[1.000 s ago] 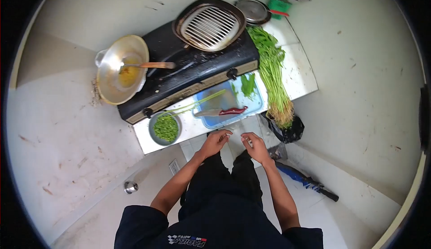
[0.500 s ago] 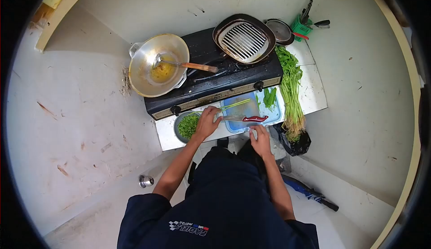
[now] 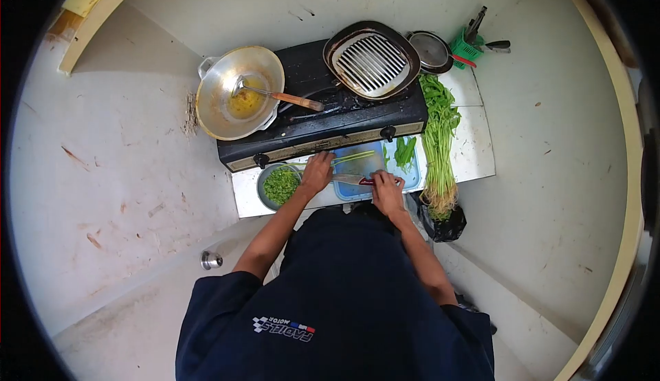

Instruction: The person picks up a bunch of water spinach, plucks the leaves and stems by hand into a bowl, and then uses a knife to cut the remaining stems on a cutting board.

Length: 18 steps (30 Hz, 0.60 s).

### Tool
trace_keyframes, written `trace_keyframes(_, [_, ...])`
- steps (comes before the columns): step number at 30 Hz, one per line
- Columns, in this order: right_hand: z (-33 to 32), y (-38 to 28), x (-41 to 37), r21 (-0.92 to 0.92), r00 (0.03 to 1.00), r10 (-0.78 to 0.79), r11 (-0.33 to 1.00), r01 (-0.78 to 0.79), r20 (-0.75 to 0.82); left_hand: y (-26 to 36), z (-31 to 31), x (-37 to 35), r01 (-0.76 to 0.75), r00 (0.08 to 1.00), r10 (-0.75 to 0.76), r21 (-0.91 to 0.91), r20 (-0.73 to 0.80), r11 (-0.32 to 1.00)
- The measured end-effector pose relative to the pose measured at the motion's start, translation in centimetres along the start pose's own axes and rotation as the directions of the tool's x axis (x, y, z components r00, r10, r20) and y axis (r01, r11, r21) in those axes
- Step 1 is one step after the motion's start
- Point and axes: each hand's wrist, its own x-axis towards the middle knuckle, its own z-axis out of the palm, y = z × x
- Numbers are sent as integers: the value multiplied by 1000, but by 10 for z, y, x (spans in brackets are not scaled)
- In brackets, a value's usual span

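From above, my left hand point(image 3: 318, 169) rests at thin green stems point(image 3: 357, 155), fingers bent close together, perhaps to steady them; I cannot tell whether they pinch. My right hand point(image 3: 388, 190) lies over the dark red handle of a knife point(image 3: 350, 179), fingers curled, though how firmly they close on it is hidden. The blade points towards my left fingers, which leaves the handle at my right, seemingly to suit that hand. Beneath the knife and stems is a blue tray point(image 3: 349, 192), probably keeping them off the counter. Left of my left fingers, a bowl point(image 3: 262, 188) gathers chopped greens point(image 3: 282, 186); beyond my right fingers, loose leaves point(image 3: 405, 153) and a rooted bunch point(image 3: 440, 140) lie apart, likely for elbow room
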Motion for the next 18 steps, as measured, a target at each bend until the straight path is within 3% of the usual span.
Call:
trace_keyframes(2, [7,4,1,-69,999,-50,996,50,-1,2,-2,3,2,1000,-4,51,29,999])
trace_keyframes(9, [7,32,11,-31,981,-174,984,178,88,9,5,7,21,998,-24,50,62,999])
trace_keyframes(15, [-9,59,5,335,971,-130,941,56,202,11,12,5,45,998,-48,58,46,997])
trace_keyframes(18, [-12,75,-13,495,995,-68,869,24,70,13,16,3,43,999,-45,65,21,997])
